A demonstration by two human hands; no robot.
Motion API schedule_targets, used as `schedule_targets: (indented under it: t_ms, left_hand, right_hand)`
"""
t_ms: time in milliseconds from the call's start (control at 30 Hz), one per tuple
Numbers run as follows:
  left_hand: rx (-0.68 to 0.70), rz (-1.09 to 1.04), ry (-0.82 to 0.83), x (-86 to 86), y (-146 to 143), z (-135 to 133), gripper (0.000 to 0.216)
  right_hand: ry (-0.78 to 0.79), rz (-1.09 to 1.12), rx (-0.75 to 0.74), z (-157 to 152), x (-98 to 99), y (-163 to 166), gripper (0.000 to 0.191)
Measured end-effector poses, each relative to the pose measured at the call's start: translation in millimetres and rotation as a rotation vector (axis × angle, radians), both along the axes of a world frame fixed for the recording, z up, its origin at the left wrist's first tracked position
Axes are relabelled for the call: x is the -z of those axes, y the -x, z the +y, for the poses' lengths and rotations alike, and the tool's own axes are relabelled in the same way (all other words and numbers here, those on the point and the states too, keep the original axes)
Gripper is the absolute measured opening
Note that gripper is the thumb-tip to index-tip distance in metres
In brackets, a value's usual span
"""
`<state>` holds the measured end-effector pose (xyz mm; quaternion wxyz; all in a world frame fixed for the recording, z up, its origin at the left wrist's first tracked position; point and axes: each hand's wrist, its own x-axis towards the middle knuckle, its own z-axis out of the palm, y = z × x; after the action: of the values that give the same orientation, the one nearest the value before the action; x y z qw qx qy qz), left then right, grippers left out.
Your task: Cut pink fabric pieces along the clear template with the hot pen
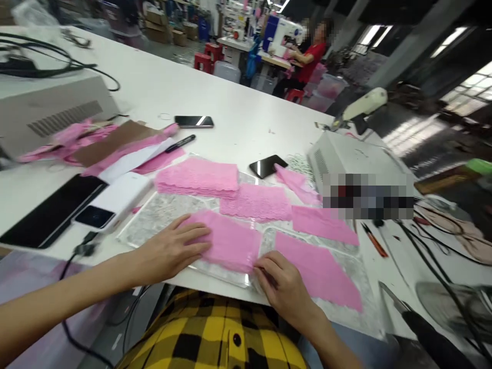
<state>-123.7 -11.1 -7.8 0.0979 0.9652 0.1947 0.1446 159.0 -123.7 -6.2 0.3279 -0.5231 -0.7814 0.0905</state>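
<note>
My left hand lies flat with fingers spread on the left end of a pink lace piece, near the table's front edge. My right hand pinches that same piece at its near right corner. The piece rests on a clear plastic template. Another pink lace piece lies just right of my right hand. A stack of pink lace sits behind, with single pieces beside it.
Two black phones, a black marker, a white power bank and a dark tablet lie on the white table. Grey machines stand left and right. Orange snips lie right. A person in red sits far back.
</note>
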Motion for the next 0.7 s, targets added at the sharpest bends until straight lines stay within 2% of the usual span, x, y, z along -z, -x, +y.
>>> schedule_targets:
  t_ms: [100,167,267,333,500,600,700]
  left_hand:
    - [0.002,-0.032,-0.05,-2.9,-8.0,5.3,0.028]
    - [0.059,-0.036,-0.06,-10.2,-24.9,5.9,0.029]
    - [0.221,0.008,-0.047,-17.3,-69.3,4.6,0.032]
    - [0.331,0.027,-0.046,-15.9,-105.8,3.8,0.033]
    - [0.515,0.039,0.014,-1.8,-180.6,3.1,0.039]
    - [0.553,0.088,0.021,4.1,-198.9,4.1,0.045]
    - [0.546,0.147,-0.017,4.5,-200.5,5.2,0.05]
  right_hand:
    - [-0.04,0.031,0.163,-13.6,-3.9,-35.4,0.011]
    - [-0.092,-0.021,0.348,-31.8,-3.2,-68.8,0.01]
    - [-0.163,-0.156,0.604,-64.0,4.2,-116.6,0.012]
    - [-0.173,-0.191,0.695,-83.9,10.4,-137.1,0.015]
    - [-0.165,-0.167,0.799,-109.9,21.9,-149.1,0.016]
    - [-0.156,-0.136,0.852,-111.2,27.9,-149.7,0.016]
    - [-0.161,-0.107,0.859,-110.9,32.5,-152.9,0.015]
